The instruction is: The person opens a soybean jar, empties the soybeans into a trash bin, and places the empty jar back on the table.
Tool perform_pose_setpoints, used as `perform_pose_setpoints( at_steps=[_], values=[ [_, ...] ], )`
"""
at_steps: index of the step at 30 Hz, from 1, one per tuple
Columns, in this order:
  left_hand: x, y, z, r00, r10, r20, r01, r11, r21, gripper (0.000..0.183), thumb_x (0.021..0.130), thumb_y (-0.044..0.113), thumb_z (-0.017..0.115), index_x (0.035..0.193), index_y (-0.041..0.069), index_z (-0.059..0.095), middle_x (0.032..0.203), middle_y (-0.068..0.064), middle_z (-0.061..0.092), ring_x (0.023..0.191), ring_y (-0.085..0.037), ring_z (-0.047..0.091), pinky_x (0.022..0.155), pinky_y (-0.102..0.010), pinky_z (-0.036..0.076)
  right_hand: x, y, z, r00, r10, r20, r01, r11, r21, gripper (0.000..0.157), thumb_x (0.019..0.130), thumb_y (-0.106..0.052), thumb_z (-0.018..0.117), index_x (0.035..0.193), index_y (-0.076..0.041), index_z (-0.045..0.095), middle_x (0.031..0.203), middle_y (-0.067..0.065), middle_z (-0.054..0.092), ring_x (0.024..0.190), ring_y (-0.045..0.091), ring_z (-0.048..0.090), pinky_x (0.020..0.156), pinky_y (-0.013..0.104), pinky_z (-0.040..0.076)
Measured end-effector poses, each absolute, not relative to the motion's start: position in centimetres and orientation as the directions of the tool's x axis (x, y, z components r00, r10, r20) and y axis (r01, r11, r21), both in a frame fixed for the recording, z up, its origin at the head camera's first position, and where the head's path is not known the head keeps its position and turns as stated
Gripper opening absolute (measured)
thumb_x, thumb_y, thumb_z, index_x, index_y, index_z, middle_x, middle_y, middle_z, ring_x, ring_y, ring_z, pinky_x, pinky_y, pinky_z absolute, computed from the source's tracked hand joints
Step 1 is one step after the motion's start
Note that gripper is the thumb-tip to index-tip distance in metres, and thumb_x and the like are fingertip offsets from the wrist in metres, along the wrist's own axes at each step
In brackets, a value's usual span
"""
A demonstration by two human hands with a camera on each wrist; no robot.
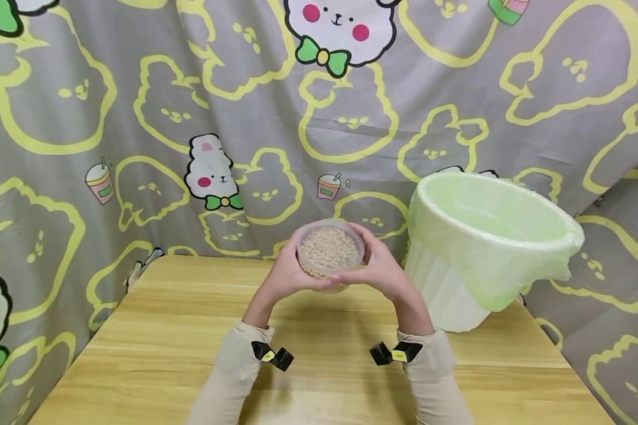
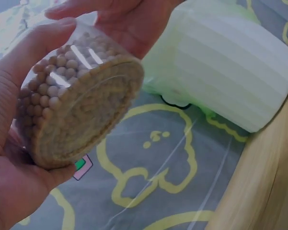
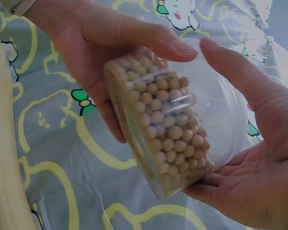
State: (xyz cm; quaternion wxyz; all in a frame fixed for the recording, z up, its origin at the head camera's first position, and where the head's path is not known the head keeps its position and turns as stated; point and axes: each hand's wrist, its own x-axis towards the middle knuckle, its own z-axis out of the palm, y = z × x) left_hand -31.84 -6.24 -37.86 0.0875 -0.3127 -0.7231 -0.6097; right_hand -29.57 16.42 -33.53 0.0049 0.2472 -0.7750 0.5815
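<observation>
Both hands hold a round clear plastic tub (image 1: 329, 248) of small beige balls above the far part of the table. My left hand (image 1: 286, 273) grips its left side and my right hand (image 1: 381, 268) its right side, with the thumbs close together on the near wall. In the right wrist view the balls (image 3: 175, 129) fill the lower part of the tilted tub, leaving bare clear wall above them. The tub's round base (image 2: 88, 115) faces the left wrist camera, with fingers wrapped around the side wall.
On the right of the wooden table (image 1: 191, 330) stands a white ribbed bin (image 1: 441, 289), lined with a pale green bag (image 1: 505, 265) folded over its rim. A grey patterned curtain (image 1: 266, 124) hangs behind the table. Small black cameras (image 1: 396, 353) sit on both wrists.
</observation>
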Motion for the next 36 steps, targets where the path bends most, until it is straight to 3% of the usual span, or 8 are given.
perform_pose_setpoints(
  at_steps=[6, 14, 20, 24, 27, 31, 36],
  values=[
    [-31.9, -5.9, -37.8, -0.792, 0.414, 0.449, 0.508, 0.040, 0.860, 0.115, 0.059, 0.004, 0.096, 0.154, 0.026, 0.037, 0.147, -0.003, 0.048, 0.133, -0.025, 0.049, 0.112, -0.050, 0.043, -29.7, 16.7, -33.6, -0.882, -0.355, 0.309, -0.413, 0.269, -0.870, 0.107, 0.062, -0.011, 0.097, 0.152, -0.011, 0.040, 0.144, 0.007, 0.054, 0.126, 0.028, 0.056, 0.106, 0.046, 0.048],
    [-31.7, -6.2, -38.0, -0.787, 0.432, 0.441, 0.505, 0.041, 0.862, 0.109, 0.060, 0.005, 0.096, 0.152, 0.025, 0.041, 0.144, -0.004, 0.053, 0.129, -0.024, 0.053, 0.109, -0.047, 0.046, -29.6, 16.3, -33.9, -0.874, -0.346, 0.342, -0.454, 0.326, -0.829, 0.092, 0.063, -0.018, 0.097, 0.142, -0.016, 0.051, 0.130, 0.007, 0.064, 0.112, 0.026, 0.062, 0.097, 0.044, 0.052],
    [-32.0, -6.6, -38.0, -0.719, 0.495, 0.488, 0.550, -0.024, 0.835, 0.107, 0.062, 0.003, 0.094, 0.153, 0.022, 0.040, 0.144, -0.006, 0.053, 0.128, -0.025, 0.053, 0.108, -0.045, 0.047, -29.6, 16.4, -33.9, -0.836, -0.398, 0.377, -0.504, 0.288, -0.814, 0.096, 0.064, -0.015, 0.096, 0.146, -0.014, 0.047, 0.137, 0.007, 0.062, 0.117, 0.026, 0.060, 0.101, 0.044, 0.051],
    [-32.0, -6.9, -37.8, -0.683, 0.523, 0.510, 0.566, -0.062, 0.822, 0.107, 0.062, 0.004, 0.094, 0.153, 0.018, 0.041, 0.142, -0.009, 0.054, 0.125, -0.026, 0.054, 0.106, -0.042, 0.049, -29.5, 17.0, -33.6, -0.797, -0.481, 0.367, -0.515, 0.222, -0.828, 0.102, 0.068, -0.010, 0.094, 0.154, -0.010, 0.039, 0.147, 0.011, 0.054, 0.126, 0.028, 0.056, 0.104, 0.032, 0.051],
    [-31.9, -6.8, -37.6, -0.704, 0.497, 0.508, 0.561, -0.048, 0.826, 0.107, 0.061, 0.005, 0.095, 0.152, 0.020, 0.042, 0.141, -0.008, 0.055, 0.125, -0.025, 0.055, 0.105, -0.043, 0.050, -29.5, 17.5, -33.2, -0.778, -0.515, 0.360, -0.511, 0.185, -0.839, 0.104, 0.072, -0.007, 0.091, 0.158, -0.009, 0.033, 0.153, 0.013, 0.047, 0.133, 0.030, 0.052, 0.107, 0.029, 0.049],
    [-31.5, -6.1, -37.7, -0.778, 0.390, 0.492, 0.545, 0.032, 0.838, 0.111, 0.059, 0.007, 0.098, 0.153, 0.022, 0.040, 0.142, -0.005, 0.054, 0.126, -0.024, 0.054, 0.106, -0.045, 0.049, -28.9, 17.3, -33.1, -0.824, -0.445, 0.351, -0.488, 0.241, -0.839, 0.100, 0.079, -0.015, 0.089, 0.160, -0.011, 0.030, 0.162, 0.009, 0.038, 0.146, 0.029, 0.042, 0.118, 0.045, 0.040],
    [-30.9, -4.5, -38.0, -0.852, 0.235, 0.468, 0.515, 0.219, 0.829, 0.123, 0.052, 0.025, 0.103, 0.154, 0.021, 0.034, 0.141, -0.004, 0.054, 0.126, -0.024, 0.055, 0.105, -0.048, 0.049, -28.7, 15.6, -33.2, -0.908, -0.283, 0.308, -0.404, 0.405, -0.820, 0.097, 0.081, -0.034, 0.087, 0.159, -0.011, 0.035, 0.164, 0.010, 0.033, 0.151, 0.032, 0.032, 0.121, 0.059, 0.032]
  ],
)
